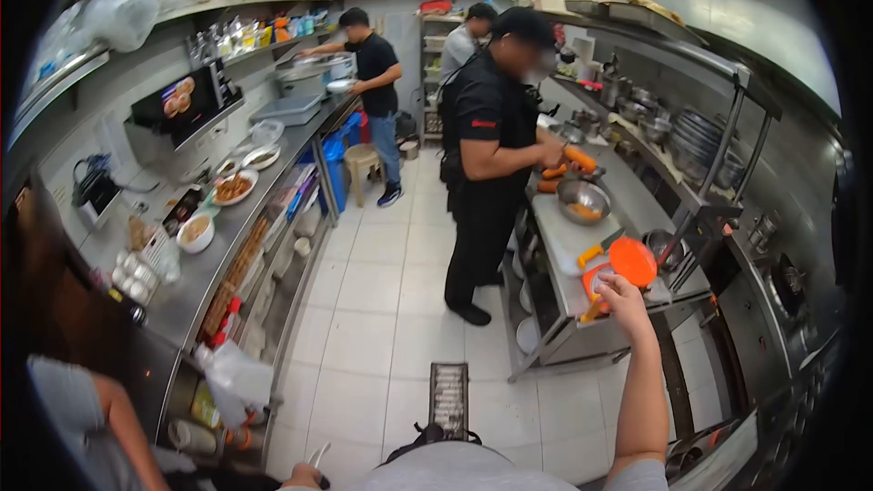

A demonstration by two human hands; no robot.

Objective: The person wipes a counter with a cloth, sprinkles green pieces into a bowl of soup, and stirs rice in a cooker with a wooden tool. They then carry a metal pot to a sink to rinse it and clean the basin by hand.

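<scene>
My right hand [621, 298] reaches out at the near end of the steel worktable. Its fingers are drawn together at an orange tub [593, 280]; what they hold, if anything, is hidden. Beside them a round orange lid [634, 261] stands tilted. A yellow-orange handle [589, 257] lies close by on a white cutting board [556, 225]. At the bottom edge, my left hand [304, 476] is closed round a thin, shiny utensil [318, 455], mostly cut off from view.
A co-worker in black [496, 145] handles a carrot [580, 160] over a metal bowl [584, 202]. Two other people stand farther back. A grey-sleeved person [82, 418] is at lower left. The left counter [173, 305] bears plated food [235, 188]. A floor drain [449, 400] lies ahead.
</scene>
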